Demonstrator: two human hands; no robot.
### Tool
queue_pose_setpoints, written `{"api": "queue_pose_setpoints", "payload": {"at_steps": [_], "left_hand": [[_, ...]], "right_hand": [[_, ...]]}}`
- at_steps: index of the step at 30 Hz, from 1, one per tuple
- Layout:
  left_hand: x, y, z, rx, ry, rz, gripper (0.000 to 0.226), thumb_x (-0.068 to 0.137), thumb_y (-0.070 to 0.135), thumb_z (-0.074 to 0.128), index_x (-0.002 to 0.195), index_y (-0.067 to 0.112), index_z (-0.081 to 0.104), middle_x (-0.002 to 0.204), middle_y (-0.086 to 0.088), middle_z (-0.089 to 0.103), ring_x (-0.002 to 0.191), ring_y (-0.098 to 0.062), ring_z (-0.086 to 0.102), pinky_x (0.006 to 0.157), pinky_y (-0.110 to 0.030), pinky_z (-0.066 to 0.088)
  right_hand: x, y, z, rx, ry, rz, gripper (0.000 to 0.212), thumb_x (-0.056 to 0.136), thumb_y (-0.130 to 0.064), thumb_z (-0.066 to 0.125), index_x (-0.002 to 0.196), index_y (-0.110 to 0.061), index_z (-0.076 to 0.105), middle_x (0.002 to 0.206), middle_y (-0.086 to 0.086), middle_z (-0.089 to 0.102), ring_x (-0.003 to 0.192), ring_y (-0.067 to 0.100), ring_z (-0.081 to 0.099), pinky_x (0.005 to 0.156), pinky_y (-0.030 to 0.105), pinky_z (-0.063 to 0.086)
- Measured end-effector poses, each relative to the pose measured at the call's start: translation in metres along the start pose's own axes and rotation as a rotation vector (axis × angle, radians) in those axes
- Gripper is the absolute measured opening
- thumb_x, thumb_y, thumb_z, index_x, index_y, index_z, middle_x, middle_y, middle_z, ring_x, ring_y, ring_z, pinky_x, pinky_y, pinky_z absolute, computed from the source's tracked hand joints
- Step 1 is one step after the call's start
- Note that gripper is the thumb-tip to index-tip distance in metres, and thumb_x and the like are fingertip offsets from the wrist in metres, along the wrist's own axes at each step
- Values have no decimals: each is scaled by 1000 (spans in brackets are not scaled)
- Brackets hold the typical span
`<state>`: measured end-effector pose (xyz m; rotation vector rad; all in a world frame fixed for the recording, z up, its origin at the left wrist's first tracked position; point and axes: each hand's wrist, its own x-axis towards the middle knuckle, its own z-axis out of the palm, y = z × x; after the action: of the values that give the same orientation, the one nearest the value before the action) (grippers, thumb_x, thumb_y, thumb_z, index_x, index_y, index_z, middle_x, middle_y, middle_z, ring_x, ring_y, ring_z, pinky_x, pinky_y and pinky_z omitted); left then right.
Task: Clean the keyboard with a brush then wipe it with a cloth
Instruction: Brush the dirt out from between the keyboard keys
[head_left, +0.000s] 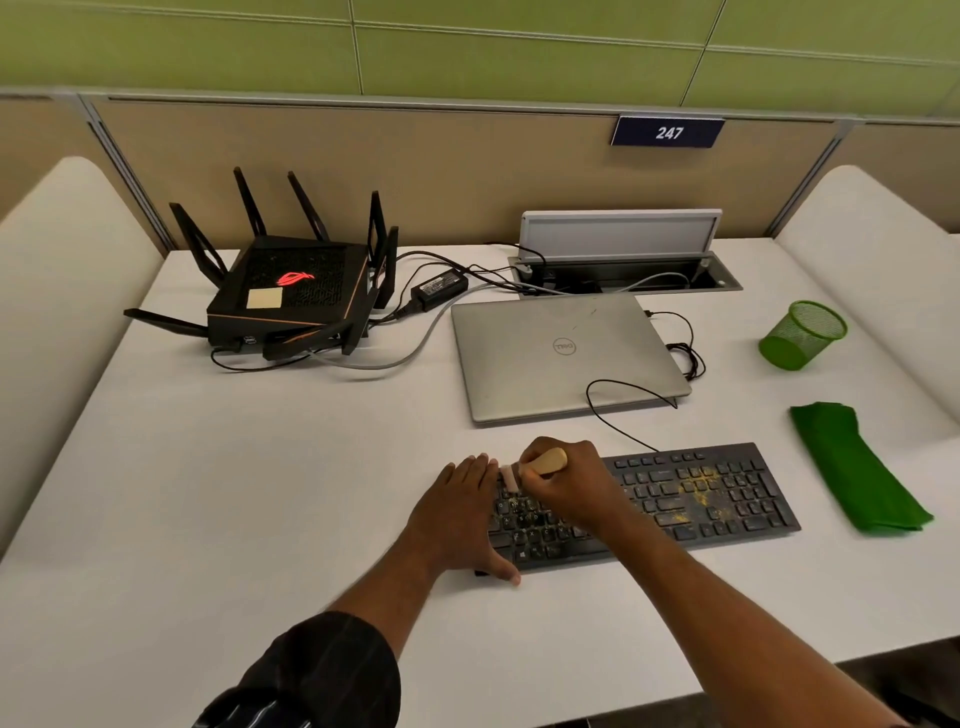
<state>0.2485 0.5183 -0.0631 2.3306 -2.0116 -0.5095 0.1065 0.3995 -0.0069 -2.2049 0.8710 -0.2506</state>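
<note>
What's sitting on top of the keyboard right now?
Scattered yellow crumbs cover the right-middle keys of the keyboard. The left hand lies flat over its left end; the right hand grips a brush at the top-left keys. Keys beneath both hands are hidden.

A dark, thin-striped sleeve (322, 670) covers the left elbow

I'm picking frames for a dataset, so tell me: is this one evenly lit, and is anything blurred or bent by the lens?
Head view: soft, even light, no glare on the desk, slight shadow under the left hand; the wide lens bends the partition edges; the brush tip in the right hand looks smeared; keyboard legends are too soft to read; the 247 sign is legible.
</note>
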Motion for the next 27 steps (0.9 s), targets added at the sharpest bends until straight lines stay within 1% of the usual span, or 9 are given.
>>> {"api": "queue_pose_setpoints", "payload": {"at_steps": [3, 5, 7, 10, 12, 14, 19, 22, 27], "left_hand": [[-1, -1, 1, -1, -3, -9, 147, 59, 91, 66, 161, 8, 2, 170, -11, 4, 157, -26, 4, 127, -42, 4], [-1, -2, 2, 1, -11, -13, 147, 59, 91, 66, 161, 7, 0, 170, -11, 3, 157, -26, 3, 127, -42, 5], [-2, -2, 2, 3, -12, -13, 148, 59, 91, 66, 161, 7, 0, 170, -12, 3, 157, -27, 3, 127, -42, 5], [-3, -4, 1, -8, -14, -19, 147, 59, 91, 67, 161, 8, 1, 170, -11, 3, 157, -26, 4, 127, -41, 4], [-4, -4, 1, -7, -14, -26, 146, 59, 91, 66, 161, 8, 2, 170, -11, 4, 157, -26, 4, 127, -42, 4], [-5, -5, 1, 12, -19, -31, 146, 60, 92, 64, 161, 9, 2, 170, -11, 4, 157, -27, 3, 127, -46, 4], [-5, -6, 3, 21, -40, -50, 147, 60, 94, 61, 161, 8, 0, 170, -11, 2, 157, -26, -1, 127, -48, 1], [-6, -6, 3, 30, -56, -63, 147, 60, 95, 60, 161, 7, -1, 170, -12, 0, 157, -27, -1, 127, -48, 0], [-8, -6, 2, 23, -58, -73, 145, 60, 94, 62, 161, 9, 1, 170, -11, 2, 157, -26, 0, 126, -52, 1]], "right_hand": [[0, 0, 2, -41, -16, -9, 8, 90, -22, 64, 89, -17, 70, 76, -7, 70, 62, 7, 62, 53, 17, 47], [-2, 1, 4, -66, -39, -8, 7, 88, -21, 65, 86, -17, 70, 73, -5, 69, 59, 6, 59, 52, 17, 45], [-2, 0, 3, -67, -49, -5, 6, 86, -21, 66, 83, -17, 69, 70, -5, 68, 58, 7, 59, 53, 21, 47], [0, -2, 1, -26, 7, -8, 7, 87, -22, 65, 84, -18, 70, 72, -6, 69, 62, 8, 63, 58, 24, 53], [2, -4, 1, 1, 47, -2, 9, 89, -24, 64, 88, -18, 71, 76, -8, 71, 65, 7, 65, 59, 24, 54], [3, -4, 3, 17, 46, 3, 10, 91, -24, 64, 91, -18, 71, 77, -9, 71, 66, 6, 66, 59, 23, 55], [1, -6, 13, -17, -31, -10, 9, 91, -23, 65, 94, -18, 72, 81, -8, 71, 68, 5, 64, 59, 17, 50], [0, -8, 14, -44, -70, -24, 7, 89, -22, 66, 89, -17, 71, 77, -6, 69, 62, 4, 60, 56, 15, 45], [3, -11, 9, -5, -5, -12, 7, 88, -22, 66, 88, -17, 72, 76, -7, 70, 65, 8, 63, 55, 15, 47]]}}
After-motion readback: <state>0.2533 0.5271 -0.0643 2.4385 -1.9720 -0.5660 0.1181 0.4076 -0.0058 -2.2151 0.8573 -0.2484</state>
